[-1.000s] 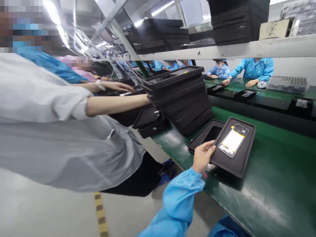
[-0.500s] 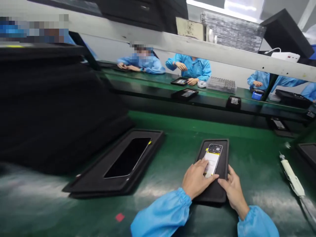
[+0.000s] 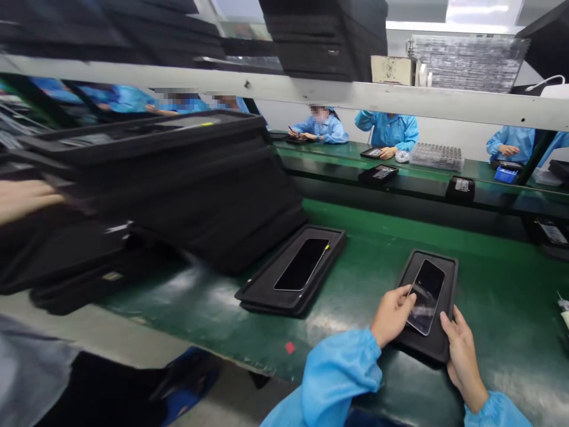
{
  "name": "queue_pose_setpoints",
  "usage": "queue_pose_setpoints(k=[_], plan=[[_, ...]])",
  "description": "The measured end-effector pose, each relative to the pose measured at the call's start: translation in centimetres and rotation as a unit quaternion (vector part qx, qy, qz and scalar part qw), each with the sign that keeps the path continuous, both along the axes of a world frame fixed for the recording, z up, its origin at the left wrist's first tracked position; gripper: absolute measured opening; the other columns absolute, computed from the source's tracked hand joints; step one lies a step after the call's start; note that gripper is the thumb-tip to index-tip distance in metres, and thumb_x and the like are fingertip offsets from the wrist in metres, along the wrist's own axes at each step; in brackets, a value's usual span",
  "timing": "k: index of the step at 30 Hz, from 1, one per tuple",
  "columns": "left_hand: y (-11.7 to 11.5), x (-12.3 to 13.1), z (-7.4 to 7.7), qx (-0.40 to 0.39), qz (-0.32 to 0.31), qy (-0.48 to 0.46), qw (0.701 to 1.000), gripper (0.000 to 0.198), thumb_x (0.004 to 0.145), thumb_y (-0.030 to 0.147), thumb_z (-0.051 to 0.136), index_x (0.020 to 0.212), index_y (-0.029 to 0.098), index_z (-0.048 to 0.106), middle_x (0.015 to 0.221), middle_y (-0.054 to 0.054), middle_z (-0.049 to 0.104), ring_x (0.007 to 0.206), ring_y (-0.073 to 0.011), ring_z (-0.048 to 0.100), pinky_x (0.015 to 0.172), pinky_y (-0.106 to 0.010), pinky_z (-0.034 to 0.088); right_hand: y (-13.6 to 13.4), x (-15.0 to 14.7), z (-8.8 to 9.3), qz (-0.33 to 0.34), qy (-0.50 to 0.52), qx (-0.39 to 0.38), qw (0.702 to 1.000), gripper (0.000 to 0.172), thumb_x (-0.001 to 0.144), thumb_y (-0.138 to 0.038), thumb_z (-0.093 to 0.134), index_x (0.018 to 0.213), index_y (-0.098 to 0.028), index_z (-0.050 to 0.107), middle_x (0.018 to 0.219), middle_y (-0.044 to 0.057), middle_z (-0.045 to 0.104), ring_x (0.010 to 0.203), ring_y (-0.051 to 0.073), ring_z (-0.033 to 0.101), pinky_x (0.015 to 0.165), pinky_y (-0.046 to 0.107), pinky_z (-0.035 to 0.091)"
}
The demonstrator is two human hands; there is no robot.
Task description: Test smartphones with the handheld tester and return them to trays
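Phone (image 3: pixel 427 296), one | lay over black tray (image 3: pixel 424 349) | left fingers (image 3: pixel 393 299) pinched its left edge | right fingers (image 3: pixel 462 327), off phone, clasped tray's right rim

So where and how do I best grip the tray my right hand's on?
Probably its long right side, coming from the right: the tray is oblong with a raised rim, and the right hand grips it there. The left side looks worse: the left hand, on the phone, crosses it.
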State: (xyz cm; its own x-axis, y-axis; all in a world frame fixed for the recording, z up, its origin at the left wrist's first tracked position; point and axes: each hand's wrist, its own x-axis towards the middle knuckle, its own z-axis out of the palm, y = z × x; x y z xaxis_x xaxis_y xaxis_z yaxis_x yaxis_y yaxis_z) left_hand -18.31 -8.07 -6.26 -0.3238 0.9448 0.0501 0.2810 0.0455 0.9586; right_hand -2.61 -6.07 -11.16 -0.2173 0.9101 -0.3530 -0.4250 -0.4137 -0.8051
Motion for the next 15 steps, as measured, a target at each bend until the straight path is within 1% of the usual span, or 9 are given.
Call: queue_pose_setpoints(k=[1, 3, 4, 5, 6, 8, 11, 13, 15], plan=[[-0.6, -0.1, 0.0, 0.020, 0.015, 0.022, 0.999, 0.039, 0.084, 0.040, 0.052, 0.107, 0.013, 0.069, 0.103, -0.013, 0.070, 0.105, -0.0288, 0.063, 0.092, -0.041, 0.050, 0.0, 0.1, 0.1, -0.004, 0.004, -0.002, 1.000, 0.103, 0.062, -0.048, 0.084, 0.145, -0.016, 0.032, 0.113, 0.010, 0.069, 0.113, 0.028, 0.061, 0.095, 0.041, 0.052], [-1.9, -0.8, 0.0, 0.064, 0.069, 0.078, 0.992, 0.037, 0.082, 0.042, 0.058, 0.107, 0.018, 0.070, 0.123, -0.011, 0.063, 0.129, -0.0297, 0.045, 0.112, -0.046, 0.032, 0.0, 0.2, 0.5, -0.006, 0.013, -0.001, 1.000, 0.103, 0.062, -0.045, 0.085, 0.145, -0.017, 0.032, 0.114, 0.010, 0.068, 0.112, 0.027, 0.062, 0.093, 0.040, 0.053], [-2.7, -1.2, -0.1, 0.072, 0.105, 0.086, 0.988, 0.040, 0.081, 0.043, 0.061, 0.111, 0.018, 0.068, 0.130, -0.011, 0.059, 0.134, -0.0295, 0.038, 0.116, -0.047, 0.026, -0.1, 0.3, 0.6, -0.001, 0.019, -0.001, 1.000, 0.101, 0.063, -0.044, 0.085, 0.145, -0.017, 0.032, 0.115, 0.009, 0.068, 0.111, 0.027, 0.062, 0.093, 0.040, 0.053], [-3.4, -1.5, -0.3, 0.064, 0.140, 0.061, 0.986, 0.047, 0.077, 0.045, 0.066, 0.117, 0.018, 0.065, 0.135, -0.012, 0.054, 0.135, -0.0301, 0.037, 0.116, -0.048, 0.025, -0.2, 0.3, 0.8, 0.004, 0.026, 0.000, 1.000, 0.100, 0.063, -0.043, 0.084, 0.145, -0.018, 0.033, 0.116, 0.009, 0.068, 0.112, 0.027, 0.062, 0.093, 0.039, 0.053], [-4.1, -1.7, -0.5, 0.036, 0.165, -0.004, 0.986, 0.059, 0.074, 0.047, 0.070, 0.124, 0.018, 0.059, 0.138, -0.013, 0.051, 0.133, -0.0313, 0.041, 0.112, -0.050, 0.032, -0.3, 0.3, 1.0, 0.007, 0.031, 0.001, 0.999, 0.099, 0.064, -0.043, 0.084, 0.145, -0.019, 0.034, 0.118, 0.009, 0.067, 0.112, 0.027, 0.061, 0.094, 0.039, 0.053], [-5.5, -1.4, -1.1, -0.038, 0.159, -0.199, 0.966, 0.078, 0.066, 0.050, 0.077, 0.131, 0.017, 0.049, 0.137, -0.018, 0.050, 0.121, -0.0338, 0.052, 0.096, -0.051, 0.049, -0.7, 0.2, 1.2, 0.010, 0.034, 0.002, 0.999, 0.099, 0.063, -0.045, 0.084, 0.145, -0.020, 0.035, 0.121, 0.009, 0.065, 0.115, 0.027, 0.060, 0.094, 0.038, 0.053], [-6.6, -0.4, -2.0, -0.064, 0.117, -0.418, 0.899, 0.070, 0.063, 0.050, 0.081, 0.117, 0.012, 0.056, 0.111, -0.018, 0.065, 0.095, -0.0312, 0.065, 0.073, -0.044, 0.058, -1.2, -0.2, 1.2, 0.028, 0.013, -0.010, 0.999, 0.105, 0.060, -0.049, 0.085, 0.146, -0.022, 0.033, 0.127, 0.010, 0.062, 0.118, 0.029, 0.058, 0.091, 0.037, 0.054], [-6.7, -1.0, -2.2, -0.027, 0.160, -0.444, 0.881, 0.060, 0.059, 0.046, 0.083, 0.102, 0.010, 0.060, 0.090, -0.014, 0.068, 0.078, -0.0265, 0.066, 0.066, -0.040, 0.058, -1.5, -0.4, 1.1, 0.084, 0.002, -0.021, 0.996, 0.108, 0.060, -0.052, 0.085, 0.148, -0.022, 0.029, 0.129, 0.012, 0.060, 0.117, 0.031, 0.058, 0.086, 0.039, 0.056], [-7.1, -3.2, -1.6, 0.009, 0.225, -0.421, 0.879, 0.054, 0.056, 0.039, 0.083, 0.095, 0.009, 0.061, 0.080, -0.010, 0.068, 0.069, -0.0233, 0.065, 0.061, -0.037, 0.058, -1.6, -0.4, 0.9, 0.135, -0.009, -0.002, 0.991, 0.104, 0.064, -0.054, 0.082, 0.148, -0.022, 0.029, 0.129, 0.016, 0.059, 0.113, 0.033, 0.060, 0.079, 0.040, 0.058]])
